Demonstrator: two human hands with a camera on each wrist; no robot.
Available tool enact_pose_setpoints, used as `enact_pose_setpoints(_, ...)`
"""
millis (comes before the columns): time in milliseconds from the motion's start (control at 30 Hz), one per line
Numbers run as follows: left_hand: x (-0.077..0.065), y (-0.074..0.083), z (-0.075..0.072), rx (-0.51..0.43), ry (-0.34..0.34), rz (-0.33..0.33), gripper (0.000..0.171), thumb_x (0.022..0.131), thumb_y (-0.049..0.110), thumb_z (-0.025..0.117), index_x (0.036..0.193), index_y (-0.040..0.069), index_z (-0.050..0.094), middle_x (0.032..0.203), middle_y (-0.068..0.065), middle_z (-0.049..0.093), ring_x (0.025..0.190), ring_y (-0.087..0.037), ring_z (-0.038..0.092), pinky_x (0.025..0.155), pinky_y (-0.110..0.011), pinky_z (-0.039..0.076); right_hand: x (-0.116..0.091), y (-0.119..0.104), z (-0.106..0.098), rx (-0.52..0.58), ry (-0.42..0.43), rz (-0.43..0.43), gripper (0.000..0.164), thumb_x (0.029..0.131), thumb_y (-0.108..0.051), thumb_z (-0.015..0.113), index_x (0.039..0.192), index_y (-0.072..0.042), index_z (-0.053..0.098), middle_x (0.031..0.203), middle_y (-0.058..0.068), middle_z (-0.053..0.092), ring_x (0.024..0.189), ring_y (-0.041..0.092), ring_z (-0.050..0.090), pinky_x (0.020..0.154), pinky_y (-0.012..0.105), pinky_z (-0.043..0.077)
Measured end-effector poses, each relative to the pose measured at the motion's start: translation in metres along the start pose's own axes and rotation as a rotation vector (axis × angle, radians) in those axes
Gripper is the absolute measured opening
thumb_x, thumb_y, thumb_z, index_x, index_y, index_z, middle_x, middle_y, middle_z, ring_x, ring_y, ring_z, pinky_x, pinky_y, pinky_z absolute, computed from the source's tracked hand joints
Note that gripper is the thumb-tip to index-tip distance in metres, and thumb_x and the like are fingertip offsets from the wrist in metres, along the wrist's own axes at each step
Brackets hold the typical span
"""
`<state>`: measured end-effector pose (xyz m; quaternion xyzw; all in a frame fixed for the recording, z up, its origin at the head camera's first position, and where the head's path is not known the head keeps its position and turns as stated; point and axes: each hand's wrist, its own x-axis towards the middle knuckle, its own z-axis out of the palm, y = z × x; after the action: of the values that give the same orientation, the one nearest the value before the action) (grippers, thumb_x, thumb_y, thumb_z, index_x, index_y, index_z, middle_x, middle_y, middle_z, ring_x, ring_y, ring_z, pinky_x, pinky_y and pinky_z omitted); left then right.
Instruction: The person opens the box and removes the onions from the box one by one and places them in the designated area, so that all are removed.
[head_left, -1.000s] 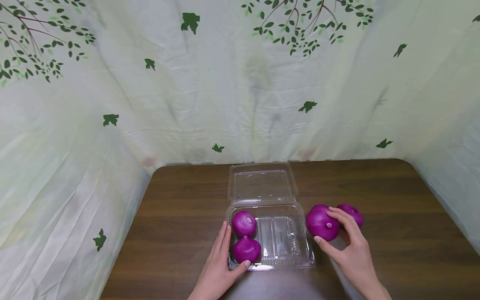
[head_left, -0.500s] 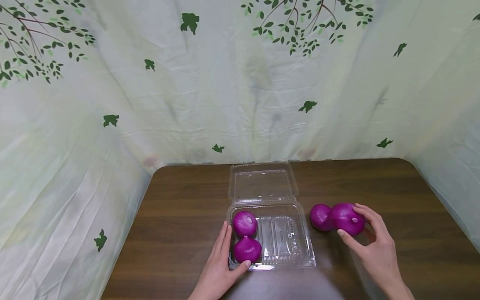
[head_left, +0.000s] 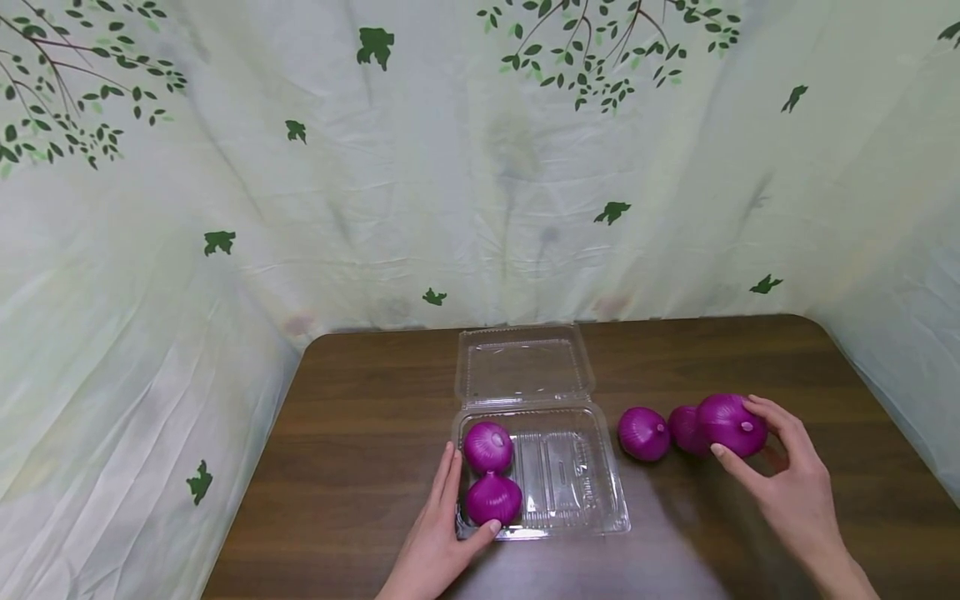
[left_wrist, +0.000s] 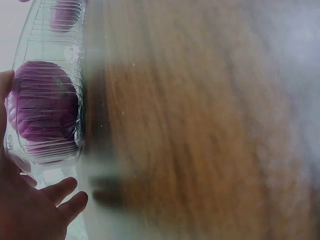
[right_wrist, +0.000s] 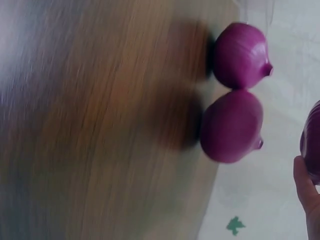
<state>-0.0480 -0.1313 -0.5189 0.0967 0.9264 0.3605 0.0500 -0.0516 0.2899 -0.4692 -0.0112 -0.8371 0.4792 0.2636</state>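
An open clear plastic clamshell container (head_left: 573,525) lies on the table, with two red onions (head_left: 489,447) in the left side of its base, one behind the other. Straight fingers of my left hand (head_left: 438,533) rest along the container's left side, and its thumb touches the front edge near the closer onion (head_left: 493,498). At the right, my right hand (head_left: 795,483) grips another red onion (head_left: 729,425) between thumb and fingers. Two loose red onions (right_wrist: 240,56) sit side by side on the table; the held one partly hides the right-hand onion (head_left: 684,429) in the head view.
The container's lid (head_left: 525,367) lies folded back toward the rear edge of the brown wooden table (head_left: 360,467). Behind and beside the table hangs a pale curtain (head_left: 420,183) printed with leaves.
My right hand has moved right, away from the container, carrying the onion. The two loose onions it partly covered now show more. My left hand has stayed in place.
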Motion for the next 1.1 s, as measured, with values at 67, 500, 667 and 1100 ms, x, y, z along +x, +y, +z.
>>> enact_pose_setpoints(67,0.000,0.000,0.000,-0.003,-0.005,-0.003,0.107,0.080,0.072,0.062,0.160,0.024,0.009,0.164,0.011,-0.002,0.139,-0.035,0.035,0.096,-0.063,0.043,0.002,0.002,-0.003,-0.007,0.010,0.022,0.077,0.065,0.015,0.084,0.135,-0.005,0.057,0.140,0.007,0.049,0.114,0.005,0.052,0.087,0.008,0.045)
enact_pose_setpoints(500,0.000,0.000,0.000,-0.023,-0.011,-0.004,0.107,0.081,0.070,0.063,0.160,0.023,0.008,0.164,0.012,-0.003,0.141,-0.031,0.032,0.099,-0.061,0.041,0.011,0.022,-0.018,-0.055,0.066,0.241,0.070,0.080,-0.003,0.081,0.142,-0.012,0.050,0.134,-0.002,0.047,0.114,-0.003,0.048,0.082,0.002,0.041)
enact_pose_setpoints(667,0.000,0.000,-0.001,-0.026,-0.026,-0.019,0.107,0.080,0.071,0.063,0.160,0.024,0.008,0.164,0.012,-0.004,0.141,-0.033,0.033,0.097,-0.062,0.042,0.013,0.032,-0.025,-0.115,-0.004,0.289,0.067,0.084,-0.020,0.080,0.143,-0.014,0.049,0.132,0.005,0.049,0.106,-0.009,0.047,0.076,0.002,0.043)
enact_pose_setpoints(1100,0.000,-0.001,-0.001,-0.040,-0.031,-0.016,0.107,0.081,0.071,0.062,0.160,0.025,0.007,0.164,0.012,-0.004,0.141,-0.033,0.032,0.097,-0.063,0.042,0.016,0.065,-0.030,-0.269,-0.169,0.368,0.073,0.087,-0.043,0.074,0.141,-0.004,0.045,0.132,0.033,0.052,0.087,-0.006,0.054,0.060,0.007,0.041)
